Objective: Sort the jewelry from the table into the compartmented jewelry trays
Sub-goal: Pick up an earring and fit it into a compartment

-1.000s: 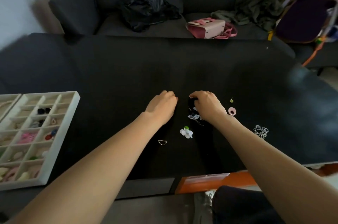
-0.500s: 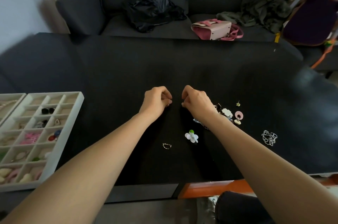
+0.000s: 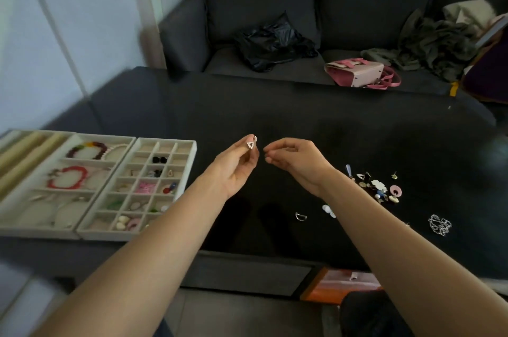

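My left hand (image 3: 237,169) is raised above the black table (image 3: 302,122), pinching a small triangular silver earring (image 3: 250,144) at its fingertips. Close beside it, my right hand (image 3: 294,160) hovers with loosely curled fingers and nothing visible in them. Two beige jewelry trays lie at the left: a small-compartment tray (image 3: 189,149) with earrings in several cells, and a wider tray (image 3: 16,215) with bead bracelets. A pile of loose earrings (image 3: 379,188) lies on the table right of my right wrist. A silver half-ring earring (image 3: 300,216), a white flower piece (image 3: 328,210) and a silver chain (image 3: 439,224) lie nearby.
A dark sofa stands behind the table with a black bag (image 3: 272,42), a pink handbag (image 3: 360,72) and crumpled clothes (image 3: 434,45). An orange box (image 3: 338,284) sits below the table's near edge. A white wall is at the left.
Both hands have lifted off the table and my left hand now holds the triangular earring up. The view has swung left, bringing both trays fully into sight.
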